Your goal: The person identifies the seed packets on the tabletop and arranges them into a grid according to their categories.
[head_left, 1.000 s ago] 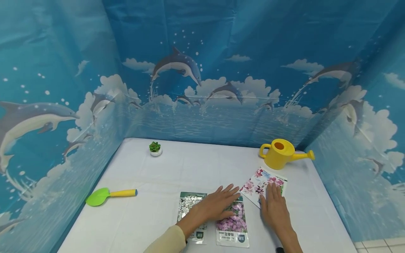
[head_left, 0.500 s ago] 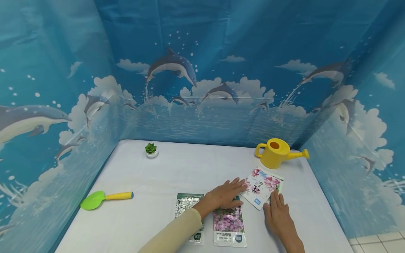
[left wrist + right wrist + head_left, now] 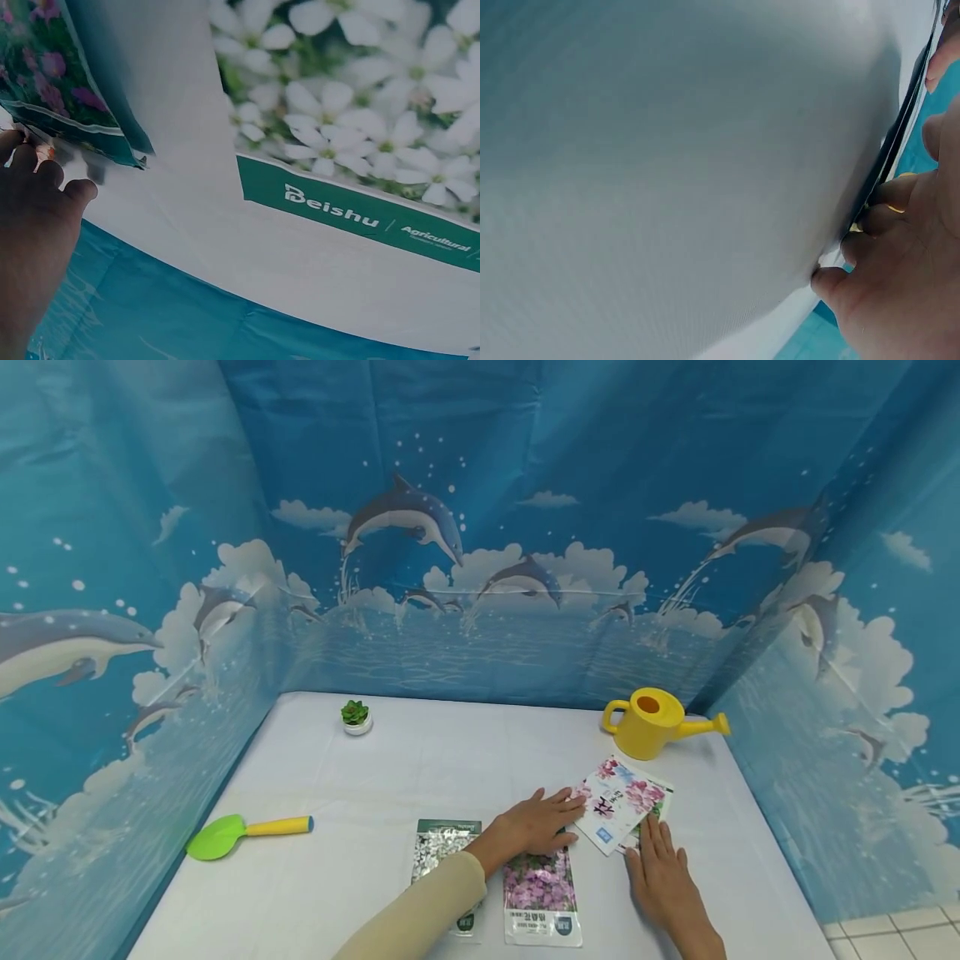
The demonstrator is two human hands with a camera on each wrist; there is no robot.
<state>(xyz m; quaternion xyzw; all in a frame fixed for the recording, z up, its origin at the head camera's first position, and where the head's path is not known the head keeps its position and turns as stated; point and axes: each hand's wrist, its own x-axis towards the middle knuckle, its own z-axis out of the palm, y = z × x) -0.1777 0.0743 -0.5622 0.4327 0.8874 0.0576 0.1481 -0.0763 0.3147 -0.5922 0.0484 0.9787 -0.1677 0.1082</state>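
Observation:
My left hand [image 3: 534, 827] lies flat with fingers spread. Its fingertips touch the left edge of a white packet with pink flowers [image 3: 603, 806], and its palm is above the top of a seed packet with purple flowers [image 3: 542, 893]. Beside that one lies a seed packet with white flowers [image 3: 442, 847], partly covered by my left forearm; its "Beishu" label shows in the left wrist view. On the right, my right hand [image 3: 663, 877] has straight fingers touching another packet [image 3: 656, 812] that sticks out from under the pink-flowered one.
A yellow watering can [image 3: 647, 731] stands behind the packets at the right. Toward the back left is a small potted succulent [image 3: 356, 717]. A green toy trowel [image 3: 217, 837] with a yellow handle lies at the left edge. Dolphin-printed curtains [image 3: 450, 635] enclose the white table [image 3: 360, 877].
My left hand has shifted right from the purple-flowered packet to the pink-flowered one's edge. My right hand has slid down off that packet's face, uncovering it. The head view has turned slightly.

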